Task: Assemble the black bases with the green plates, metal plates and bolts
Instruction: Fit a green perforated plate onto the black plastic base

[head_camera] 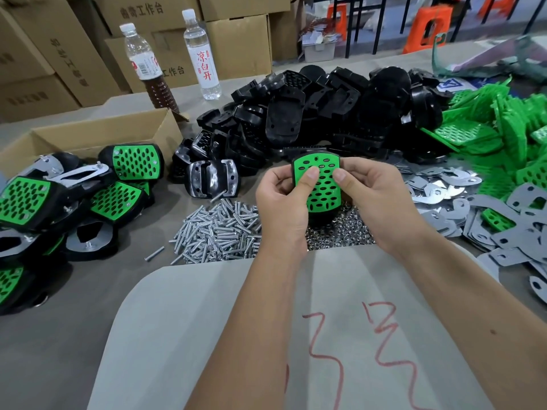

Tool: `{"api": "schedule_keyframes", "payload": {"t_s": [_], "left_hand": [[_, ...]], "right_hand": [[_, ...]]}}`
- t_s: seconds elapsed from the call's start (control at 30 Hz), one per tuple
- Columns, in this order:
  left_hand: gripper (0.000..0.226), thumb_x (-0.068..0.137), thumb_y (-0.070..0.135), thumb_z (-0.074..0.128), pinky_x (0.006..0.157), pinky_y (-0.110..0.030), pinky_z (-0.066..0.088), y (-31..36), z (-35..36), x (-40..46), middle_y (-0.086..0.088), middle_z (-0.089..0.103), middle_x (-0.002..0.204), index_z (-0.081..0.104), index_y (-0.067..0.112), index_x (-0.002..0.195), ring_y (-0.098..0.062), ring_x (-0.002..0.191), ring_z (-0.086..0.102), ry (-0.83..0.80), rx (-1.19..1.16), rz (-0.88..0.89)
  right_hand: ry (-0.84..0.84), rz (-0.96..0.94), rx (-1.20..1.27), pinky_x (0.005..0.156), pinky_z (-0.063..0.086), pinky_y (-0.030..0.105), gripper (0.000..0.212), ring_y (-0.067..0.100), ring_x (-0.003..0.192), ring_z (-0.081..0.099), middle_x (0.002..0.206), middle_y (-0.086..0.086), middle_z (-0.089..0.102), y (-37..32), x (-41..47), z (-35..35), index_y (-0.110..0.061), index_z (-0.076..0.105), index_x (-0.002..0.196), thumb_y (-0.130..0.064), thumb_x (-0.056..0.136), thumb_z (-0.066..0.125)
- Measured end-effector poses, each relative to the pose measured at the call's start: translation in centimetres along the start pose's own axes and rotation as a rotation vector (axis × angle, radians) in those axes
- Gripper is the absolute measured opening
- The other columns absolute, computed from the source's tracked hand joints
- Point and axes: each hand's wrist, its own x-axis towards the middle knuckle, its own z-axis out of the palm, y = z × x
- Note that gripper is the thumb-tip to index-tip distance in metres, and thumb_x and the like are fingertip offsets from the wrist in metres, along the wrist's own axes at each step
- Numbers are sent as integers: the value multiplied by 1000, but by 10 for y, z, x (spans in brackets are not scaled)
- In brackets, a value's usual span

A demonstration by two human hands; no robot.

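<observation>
Pressing green plate [321, 184], both hands

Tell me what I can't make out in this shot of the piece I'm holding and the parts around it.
All in the head view:
- Black base under the held green plate: mostly covered by the plate, the left hand and the right hand.
- Whether the plate is fully seated: thumbs cover it.
- Pile of nuts: too small to tell their type.
- Finished assemblies: cut off by the left edge.
</observation>
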Motion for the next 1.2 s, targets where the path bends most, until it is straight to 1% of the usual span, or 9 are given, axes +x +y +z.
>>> {"api": "schedule_keyframes", "payload": {"t_s": [0.17, 0.27, 0.43, 0.67, 0.77, 0.87, 1.03, 1.1, 1.2], "left_hand": [[26, 87, 8, 82, 67, -28, 60, -1, -2, 1, 3, 75, 85, 65, 9, 107, -9, 78, 73, -124, 75, -46], [33, 82, 9, 87, 68, -30, 61, -2, -2, -1, -6, 76, 99, 65, 16, 106, -12, 85, 74, -144, 217, 13], [34, 77, 13, 92, 70, -46, 65, 0, -6, 1, -6, 77, 90, 66, 14, 99, -21, 83, 76, -125, 331, 111], [35, 77, -9, 82, 62, -31, 60, 5, -9, 4, -3, 76, 83, 63, 10, 101, -16, 75, 73, -163, 56, -84], [36, 80, -12, 77, 73, -40, 62, 7, -6, 1, -7, 73, 89, 59, 7, 105, -21, 80, 71, -153, 3, -118], [38, 85, -12, 72, 95, -57, 56, 9, -6, 0, -14, 68, 106, 56, 4, 116, -32, 97, 66, -84, -105, -165], [51, 91, -11, 65, 94, -49, 57, 11, -2, -1, -16, 66, 124, 56, 9, 138, -32, 107, 66, -23, -292, -192], [47, 91, -11, 65, 94, -49, 57, 13, -3, -2, -16, 68, 122, 62, 13, 131, -31, 106, 66, -40, -265, -178], [20, 87, 7, 72, 83, -46, 55, 17, -10, 3, -11, 68, 104, 68, 13, 105, -27, 97, 65, -54, 12, -82]], "right_hand": [[96, 11, -4, 85, 61, 32, 21, 23, 103, 76, 106, 8, 80, 2, -1, -1, -8, 74, 116, -1, 103, 59], [116, 20, -10, 85, 61, 33, 23, 22, 101, 77, 103, 4, 81, 0, -1, -2, -16, 75, 108, -1, 103, 59], [99, 23, -42, 88, 62, 35, 22, 21, 103, 76, 106, 5, 80, 0, -2, -2, -9, 73, 117, -2, 104, 58], [-24, 25, 40, 104, 55, 48, 22, 36, 116, 69, 117, 19, 74, -2, 0, -4, -5, 70, 122, -2, 102, 61], [-18, 54, 74, 98, 57, 42, 20, 35, 116, 69, 118, 17, 75, -2, -1, 1, -8, 69, 121, -4, 102, 62], [-11, 70, -58, 82, 56, 33, 14, 17, 101, 70, 112, 12, 75, -1, -2, 3, -14, 69, 115, -11, 104, 62], [-95, 98, -57, 77, 63, 41, 16, 30, 97, 74, 107, 10, 77, -3, -3, 7, -16, 63, 119, -12, 104, 63], [-74, 65, -75, 73, 61, 36, 15, 27, 89, 74, 100, 9, 79, -3, -3, 6, -16, 66, 114, -8, 102, 65], [-64, -5, -134, 87, 61, 39, 26, 24, 104, 73, 108, 7, 78, -3, -4, 4, -22, 73, 116, -3, 101, 64]]}}
